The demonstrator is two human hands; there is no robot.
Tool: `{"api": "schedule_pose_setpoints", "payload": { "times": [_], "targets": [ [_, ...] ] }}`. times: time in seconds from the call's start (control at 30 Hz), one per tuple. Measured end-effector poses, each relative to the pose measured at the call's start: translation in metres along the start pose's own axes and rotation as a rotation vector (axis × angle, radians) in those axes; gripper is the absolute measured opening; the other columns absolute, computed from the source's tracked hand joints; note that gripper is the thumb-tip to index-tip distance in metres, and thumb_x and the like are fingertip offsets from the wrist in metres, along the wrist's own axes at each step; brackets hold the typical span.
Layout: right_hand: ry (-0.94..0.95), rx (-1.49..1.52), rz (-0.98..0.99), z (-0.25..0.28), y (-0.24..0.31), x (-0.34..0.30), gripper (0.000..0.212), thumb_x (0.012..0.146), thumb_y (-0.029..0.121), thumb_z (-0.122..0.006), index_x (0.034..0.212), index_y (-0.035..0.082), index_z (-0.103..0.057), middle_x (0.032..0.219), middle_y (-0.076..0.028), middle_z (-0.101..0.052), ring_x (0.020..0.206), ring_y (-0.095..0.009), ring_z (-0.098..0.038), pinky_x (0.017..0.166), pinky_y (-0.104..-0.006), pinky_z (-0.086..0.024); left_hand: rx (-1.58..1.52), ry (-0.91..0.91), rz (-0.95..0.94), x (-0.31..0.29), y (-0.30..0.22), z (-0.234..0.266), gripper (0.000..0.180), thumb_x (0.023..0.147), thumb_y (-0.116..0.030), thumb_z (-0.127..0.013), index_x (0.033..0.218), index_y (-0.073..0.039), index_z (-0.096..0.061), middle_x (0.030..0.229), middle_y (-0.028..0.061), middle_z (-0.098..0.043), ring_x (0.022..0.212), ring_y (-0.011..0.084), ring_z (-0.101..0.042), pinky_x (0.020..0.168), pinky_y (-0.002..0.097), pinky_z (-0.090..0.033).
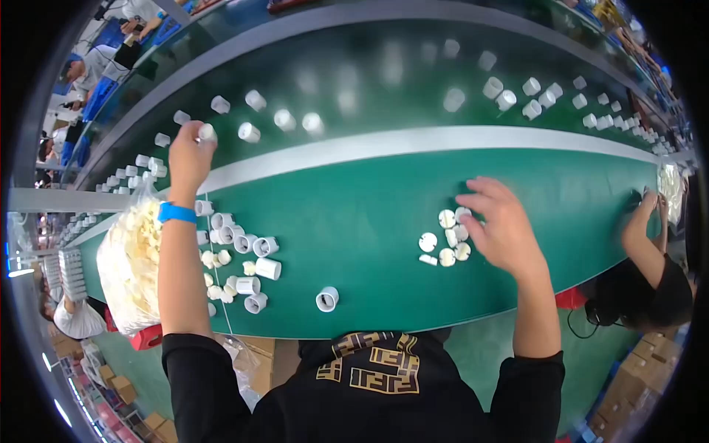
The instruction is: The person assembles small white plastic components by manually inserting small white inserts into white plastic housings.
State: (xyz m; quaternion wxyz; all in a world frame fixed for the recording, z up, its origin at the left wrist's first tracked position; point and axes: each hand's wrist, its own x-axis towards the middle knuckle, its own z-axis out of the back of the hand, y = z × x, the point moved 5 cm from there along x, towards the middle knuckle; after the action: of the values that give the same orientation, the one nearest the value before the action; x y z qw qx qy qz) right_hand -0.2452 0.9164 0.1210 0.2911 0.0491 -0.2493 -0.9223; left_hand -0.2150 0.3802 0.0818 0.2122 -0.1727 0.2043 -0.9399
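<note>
My left hand [190, 159], with a blue band at the wrist, reaches over the pale divider to the far strip. Its fingers are closed on a small white plastic cup [207, 134]. On the near green surface my right hand [501, 223] hovers with fingers apart at the edge of a group of round white discs [447, 257]. One disc [462, 214] lies between its thumb and fingers; whether they touch it I cannot tell. Several white cups [266, 246] lie near my left forearm, some showing parts inside. A single cup [327, 299] stands closer to me.
A clear bag of cream-coloured pieces [129, 266] sits left of my forearm, and loose cream pieces [216, 259] lie beside the cups. More white cups [284, 120] are spread along the far strip [399, 96]. At the right edge a co-worker's arm [642, 229] rests over the table.
</note>
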Motion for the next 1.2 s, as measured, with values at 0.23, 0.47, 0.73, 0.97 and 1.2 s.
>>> {"api": "schedule_pose_setpoints", "payload": {
  "times": [0.23, 0.47, 0.73, 0.97, 1.2],
  "targets": [
    [0.059, -0.113, 0.128, -0.027, 0.013, -0.001, 0.019, 0.079, 0.006, -0.078, 0.098, 0.003, -0.075, 0.14, -0.024, -0.061, 0.141, -0.044, -0.048, 0.114, -0.0528, -0.042, 0.267, 0.116, 0.005, 0.0, -0.006, -0.032, 0.039, 0.081, -0.011, -0.075, 0.119, -0.006, -0.065, 0.109, 0.0202, -0.072, 0.108, 0.0438, -0.062, 0.095, 0.0503, -0.052],
    [0.088, -0.083, 0.103, -0.024, 0.004, 0.007, 0.019, 0.082, 0.002, -0.075, 0.1, 0.003, -0.073, 0.139, -0.024, -0.061, 0.138, -0.045, -0.051, 0.113, -0.0523, -0.043, 0.042, -0.027, -0.526, 0.018, -0.118, -0.043, 0.04, 0.085, -0.011, -0.074, 0.123, -0.005, -0.069, 0.124, 0.0167, -0.069, 0.119, 0.0385, -0.06, 0.105, 0.0464, -0.048],
    [-0.028, -0.022, 0.008, 0.005, -0.004, -0.006, 0.023, 0.085, 0.003, -0.075, 0.109, 0.003, -0.073, 0.136, -0.018, -0.065, 0.134, -0.041, -0.056, 0.11, -0.0486, -0.046, 0.061, 0.52, -0.718, 0.068, -0.212, -0.124, 0.048, 0.087, -0.004, -0.067, 0.134, -0.009, -0.068, 0.138, 0.0143, -0.065, 0.129, 0.0352, -0.058, 0.114, 0.043, -0.045],
    [-0.041, -0.141, 0.104, -0.015, 0.005, -0.001, 0.024, 0.08, 0.004, -0.078, 0.102, 0.001, -0.071, 0.131, -0.021, -0.065, 0.13, -0.041, -0.057, 0.109, -0.049, -0.045, -0.127, 0.399, -0.555, 0.068, -0.205, -0.102, 0.044, 0.089, -0.011, -0.068, 0.132, -0.005, -0.068, 0.126, 0.013, -0.068, 0.106, 0.0269, -0.068, 0.097, 0.036, -0.053],
    [-0.025, -0.136, -0.021, -0.031, 0.001, 0.01, 0.018, 0.078, 0.0, -0.076, 0.092, 0.004, -0.066, 0.101, -0.013, -0.069, 0.102, -0.035, -0.066, 0.093, -0.0451, -0.051, -0.799, 0.325, -0.24, -0.029, -0.178, -0.004, 0.047, 0.092, -0.006, -0.07, 0.137, 0.0, -0.06, 0.124, 0.0096, -0.066, 0.109, 0.0154, -0.064, 0.096, 0.031, -0.052]
  ]
}}
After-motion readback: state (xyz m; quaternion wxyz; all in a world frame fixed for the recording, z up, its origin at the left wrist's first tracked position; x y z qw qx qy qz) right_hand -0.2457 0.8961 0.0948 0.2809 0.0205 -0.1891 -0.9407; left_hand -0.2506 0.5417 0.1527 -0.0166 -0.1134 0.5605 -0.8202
